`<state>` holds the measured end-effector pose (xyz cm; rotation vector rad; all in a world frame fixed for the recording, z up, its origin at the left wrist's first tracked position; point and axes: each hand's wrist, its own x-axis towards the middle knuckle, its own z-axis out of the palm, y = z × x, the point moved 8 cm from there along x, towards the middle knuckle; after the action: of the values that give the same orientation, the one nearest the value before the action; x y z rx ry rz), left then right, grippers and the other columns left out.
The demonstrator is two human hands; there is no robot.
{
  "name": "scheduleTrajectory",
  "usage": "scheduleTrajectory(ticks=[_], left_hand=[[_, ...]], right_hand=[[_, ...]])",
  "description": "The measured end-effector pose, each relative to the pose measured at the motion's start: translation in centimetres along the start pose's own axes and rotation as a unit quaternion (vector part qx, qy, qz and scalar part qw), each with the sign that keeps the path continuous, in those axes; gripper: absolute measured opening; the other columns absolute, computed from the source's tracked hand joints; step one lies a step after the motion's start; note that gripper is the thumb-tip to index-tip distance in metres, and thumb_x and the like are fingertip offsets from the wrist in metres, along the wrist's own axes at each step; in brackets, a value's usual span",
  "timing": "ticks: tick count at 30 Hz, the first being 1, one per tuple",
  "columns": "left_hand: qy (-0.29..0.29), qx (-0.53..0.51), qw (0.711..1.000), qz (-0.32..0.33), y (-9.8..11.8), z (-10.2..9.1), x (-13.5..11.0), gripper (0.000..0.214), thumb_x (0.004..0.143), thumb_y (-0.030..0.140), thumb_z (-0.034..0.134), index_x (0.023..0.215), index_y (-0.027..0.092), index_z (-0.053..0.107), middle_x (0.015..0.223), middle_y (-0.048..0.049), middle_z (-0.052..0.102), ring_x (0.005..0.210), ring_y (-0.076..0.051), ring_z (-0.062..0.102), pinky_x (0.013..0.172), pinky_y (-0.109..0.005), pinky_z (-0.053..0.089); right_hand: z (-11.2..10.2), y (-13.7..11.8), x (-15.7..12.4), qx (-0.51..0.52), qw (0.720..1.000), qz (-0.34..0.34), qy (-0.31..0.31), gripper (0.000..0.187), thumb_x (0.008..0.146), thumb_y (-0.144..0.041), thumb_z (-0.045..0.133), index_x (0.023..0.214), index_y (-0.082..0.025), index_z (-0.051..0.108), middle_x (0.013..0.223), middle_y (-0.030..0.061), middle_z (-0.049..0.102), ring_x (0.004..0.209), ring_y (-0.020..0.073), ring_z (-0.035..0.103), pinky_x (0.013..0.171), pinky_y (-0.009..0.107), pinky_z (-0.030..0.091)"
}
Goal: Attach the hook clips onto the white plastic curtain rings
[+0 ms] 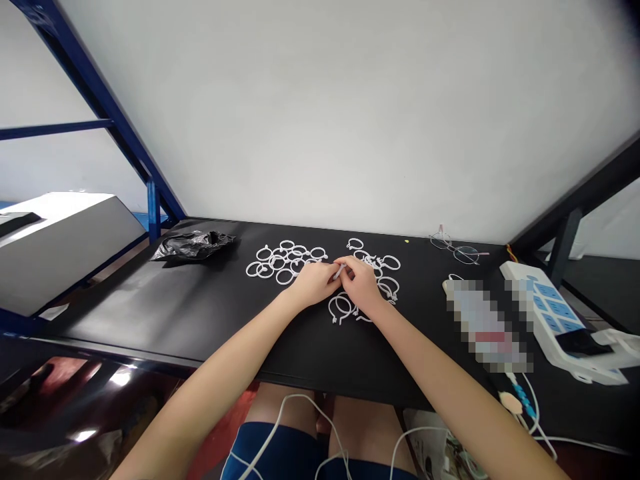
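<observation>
Over the middle of the black table, my left hand (316, 283) and my right hand (362, 285) meet with fingertips pinched. Between them they grip a white plastic curtain ring (340, 271), mostly hidden by the fingers. To the left of my left hand lies a loose pile of white rings (285, 276), which look closed. More white rings (343, 305) are spread around and under my right hand, and several of these have their ends apart.
A crumpled black plastic bag (193, 247) lies on the table (200, 307) at left. Toward the right are glasses (465, 255), a pixelated phone (485, 327) with a cable, and a white power strip (555, 320). A white wall (350, 120) rises behind; a blue frame (110, 113) slants at left.
</observation>
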<state>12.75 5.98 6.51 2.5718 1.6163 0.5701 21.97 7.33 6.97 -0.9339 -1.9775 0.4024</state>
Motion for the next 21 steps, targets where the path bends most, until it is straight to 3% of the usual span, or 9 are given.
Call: scheduleTrajectory(ticks=[21], left_hand=[[-0.010, 0.009, 1.000, 0.003, -0.20, 0.33, 0.04, 0.020, 0.090, 0.028, 0.046, 0.081, 0.017, 0.060, 0.074, -0.0043, 0.067, 0.065, -0.018, 0.064, 0.061, -0.025, 0.044]], right_hand=[[0.28, 0.36, 0.00, -0.001, 1.000, 0.007, -0.018, 0.027, 0.079, -0.006, 0.044, 0.088, -0.020, 0.065, 0.083, 0.0027, 0.066, 0.072, 0.0168, 0.061, 0.066, 0.029, 0.048]])
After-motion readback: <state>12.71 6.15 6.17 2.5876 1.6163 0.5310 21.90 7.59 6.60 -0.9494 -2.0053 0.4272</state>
